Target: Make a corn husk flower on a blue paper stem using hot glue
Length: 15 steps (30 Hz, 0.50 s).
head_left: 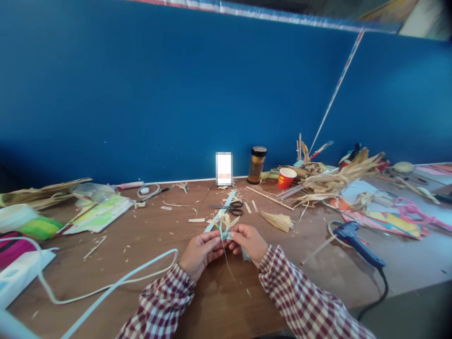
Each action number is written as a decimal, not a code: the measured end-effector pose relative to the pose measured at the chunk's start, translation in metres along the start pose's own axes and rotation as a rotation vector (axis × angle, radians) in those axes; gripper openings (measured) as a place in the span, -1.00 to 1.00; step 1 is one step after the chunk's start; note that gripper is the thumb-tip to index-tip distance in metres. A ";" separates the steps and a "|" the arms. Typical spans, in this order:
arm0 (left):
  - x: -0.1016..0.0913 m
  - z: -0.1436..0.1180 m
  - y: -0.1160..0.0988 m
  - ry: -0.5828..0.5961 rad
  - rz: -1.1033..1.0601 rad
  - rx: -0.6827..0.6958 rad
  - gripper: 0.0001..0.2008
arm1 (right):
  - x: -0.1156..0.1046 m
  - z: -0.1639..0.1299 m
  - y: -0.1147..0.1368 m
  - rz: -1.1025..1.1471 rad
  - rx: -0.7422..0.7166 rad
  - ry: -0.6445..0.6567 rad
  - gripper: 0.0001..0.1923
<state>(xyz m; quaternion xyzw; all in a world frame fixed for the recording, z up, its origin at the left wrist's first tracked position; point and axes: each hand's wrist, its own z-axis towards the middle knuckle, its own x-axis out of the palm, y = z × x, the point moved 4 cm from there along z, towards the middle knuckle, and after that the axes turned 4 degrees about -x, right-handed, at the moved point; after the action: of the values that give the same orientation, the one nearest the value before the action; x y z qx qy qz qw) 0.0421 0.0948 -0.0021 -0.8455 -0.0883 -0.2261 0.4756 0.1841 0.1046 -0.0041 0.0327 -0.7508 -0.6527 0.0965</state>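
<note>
Hands pinching a small bundle of straw and pale blue strips above the table.
Left hand (201, 252) and right hand (249, 241) both grip the bundle (224, 229); it looks half-made, loose ends untrimmed, scissors (231, 207) just behind.

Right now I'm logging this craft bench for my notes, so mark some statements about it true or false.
1. Both hands, the left hand and the right hand, pinch a small bundle of pale blue and straw-coloured strips. True.
2. The black-handled scissors are in the right hand. False: they lie on the brown wooden table.
3. The red paper cup stands right of the dark-lidded jar. True.
4. The blue glue gun lies left of the hands. False: it lies to their right.
</note>
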 end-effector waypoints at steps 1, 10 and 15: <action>0.000 0.000 0.000 -0.007 -0.002 0.005 -0.80 | 0.000 0.000 0.000 -0.004 0.004 0.005 -0.75; -0.001 0.001 -0.001 -0.005 0.006 0.033 -0.89 | 0.004 -0.005 0.003 -0.001 0.064 0.087 -0.75; -0.005 0.004 -0.002 -0.017 -0.030 0.054 -0.94 | -0.006 -0.005 0.012 -0.045 -0.002 -0.041 -0.70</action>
<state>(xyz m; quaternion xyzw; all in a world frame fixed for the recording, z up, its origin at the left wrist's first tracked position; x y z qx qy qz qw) 0.0380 0.0994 -0.0041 -0.8328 -0.1110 -0.2238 0.4940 0.1915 0.1025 0.0074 0.0362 -0.7510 -0.6560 0.0662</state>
